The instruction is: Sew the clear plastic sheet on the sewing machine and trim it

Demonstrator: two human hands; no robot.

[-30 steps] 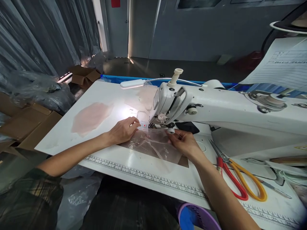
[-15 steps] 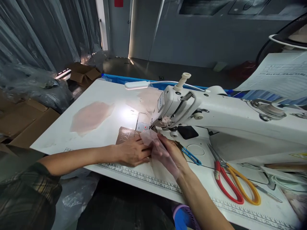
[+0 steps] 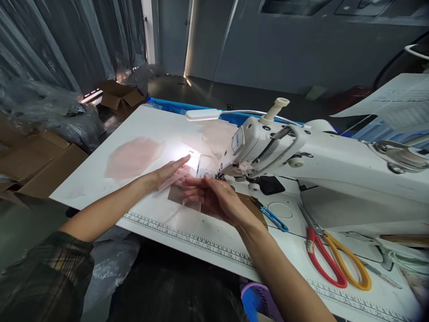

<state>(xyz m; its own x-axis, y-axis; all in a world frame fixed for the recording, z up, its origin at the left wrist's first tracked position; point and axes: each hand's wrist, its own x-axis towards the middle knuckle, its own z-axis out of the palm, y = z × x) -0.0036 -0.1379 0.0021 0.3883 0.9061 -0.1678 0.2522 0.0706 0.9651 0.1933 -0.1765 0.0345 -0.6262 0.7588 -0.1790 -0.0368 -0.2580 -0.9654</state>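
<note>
A small sheer pale fabric piece point(image 3: 169, 181) is spread between my hands, left of the sewing machine needle area. My left hand point(image 3: 172, 172) has it against the palm and fingers, thumb stretched out, and the fingers show partly through the cloth. From the right, my right hand point(image 3: 223, 199) reaches in with fingers extended and thumb apart, its fingertips by the fabric. Beneath them lies a brown plate point(image 3: 214, 213) on the table. The white sewing machine point(image 3: 281, 147) stands just beyond my right hand, its presser foot partly hidden.
Blue thread snips point(image 3: 275, 219) and red-and-yellow-handled scissors point(image 3: 330, 259) lie at right. Pinkish sheer pieces point(image 3: 134, 156) rest on the white table point(image 3: 90, 179). A ruler strip point(image 3: 187, 239) runs along the front edge. Cardboard boxes point(image 3: 50, 165) stand at left.
My left hand has moved left and up from the table, carrying the fabric away from the needle area. My right hand has shifted left and opened its fingers. The view has turned slightly.
</note>
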